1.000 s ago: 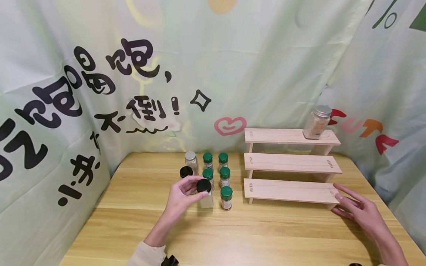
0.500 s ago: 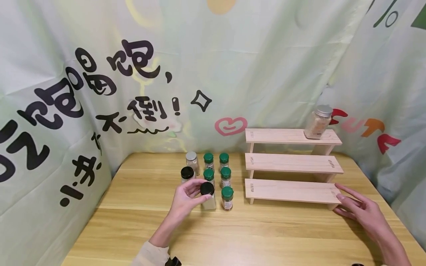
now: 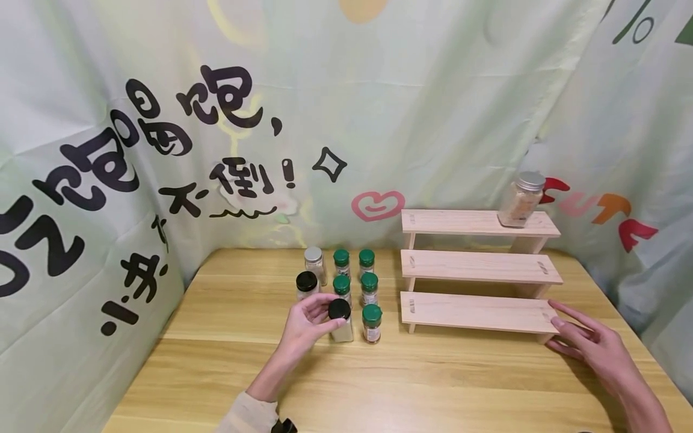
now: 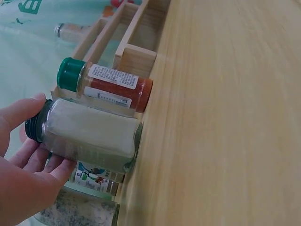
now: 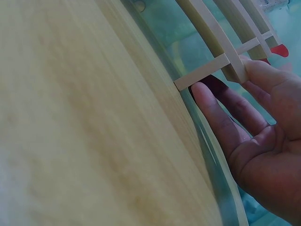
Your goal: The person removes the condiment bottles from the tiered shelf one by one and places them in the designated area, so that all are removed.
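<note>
My left hand [image 3: 310,323] pinches the black lid of a square glass jar [image 4: 94,132] filled with pale powder. The jar is upright, its base right at the table. Beside it stands a green-capped spice bottle [image 4: 117,88] with red contents. At the right, my right hand [image 3: 594,344] grips the end of the lowest board of a three-tier wooden rack [image 3: 476,311], fingers around the board's end and leg [image 5: 202,73]. Behind the left hand stands another black-lidded jar [image 3: 307,282], partly hidden by that hand.
Several more green-capped bottles [image 3: 369,288] stand in rows behind the held jar, with a silver-lidded jar [image 3: 314,264] at the back left. Another silver-lidded jar [image 3: 521,201] sits on the rack's top board. Printed cloth [image 3: 460,120] hangs behind the wooden table [image 3: 422,385].
My left hand has shifted the black-lidded jar slightly right and toward me, away from the other black-lidded jar. The right hand stays on the rack's end.
</note>
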`<act>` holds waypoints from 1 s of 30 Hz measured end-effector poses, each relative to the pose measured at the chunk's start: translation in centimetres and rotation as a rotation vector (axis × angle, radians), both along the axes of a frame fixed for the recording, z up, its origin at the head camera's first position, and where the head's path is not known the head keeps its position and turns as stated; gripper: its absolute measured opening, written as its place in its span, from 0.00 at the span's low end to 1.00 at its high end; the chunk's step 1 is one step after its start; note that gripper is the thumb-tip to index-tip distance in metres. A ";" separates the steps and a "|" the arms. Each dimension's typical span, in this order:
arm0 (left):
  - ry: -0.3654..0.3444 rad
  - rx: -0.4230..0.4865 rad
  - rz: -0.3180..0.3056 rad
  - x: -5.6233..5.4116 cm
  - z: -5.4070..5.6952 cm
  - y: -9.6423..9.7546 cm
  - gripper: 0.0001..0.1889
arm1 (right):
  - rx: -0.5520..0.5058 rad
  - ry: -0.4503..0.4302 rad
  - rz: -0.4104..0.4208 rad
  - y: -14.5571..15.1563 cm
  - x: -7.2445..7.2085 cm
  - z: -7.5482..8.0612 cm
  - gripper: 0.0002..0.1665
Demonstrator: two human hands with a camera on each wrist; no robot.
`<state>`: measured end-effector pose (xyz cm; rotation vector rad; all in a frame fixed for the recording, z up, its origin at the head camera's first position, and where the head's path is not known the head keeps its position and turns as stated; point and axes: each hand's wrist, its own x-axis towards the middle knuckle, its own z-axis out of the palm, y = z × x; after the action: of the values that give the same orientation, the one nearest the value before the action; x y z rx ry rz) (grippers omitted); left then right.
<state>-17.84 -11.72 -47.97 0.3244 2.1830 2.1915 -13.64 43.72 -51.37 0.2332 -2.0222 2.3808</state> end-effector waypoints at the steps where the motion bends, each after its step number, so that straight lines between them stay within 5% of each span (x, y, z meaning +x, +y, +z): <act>1: 0.000 -0.004 -0.002 0.0 0.0 0.0 0.25 | 0.000 0.003 0.002 0.0 0.0 0.0 0.26; 13: 0.020 -0.033 -0.044 0.0 0.1 -0.2 0.26 | 0.009 -0.004 -0.008 0.1 0.0 0.0 0.26; 19: 0.098 -0.039 -0.097 0.1 0.4 -0.4 0.26 | 0.014 -0.019 -0.012 0.0 0.2 -0.1 0.27; 30: 0.284 -0.064 -0.056 0.8 2.3 0.8 0.18 | -0.013 0.000 0.004 0.0 -0.1 -0.2 0.27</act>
<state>-17.02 -10.96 -45.72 0.7248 2.3408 2.1552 -13.73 43.75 -51.57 0.2366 -2.0080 2.3950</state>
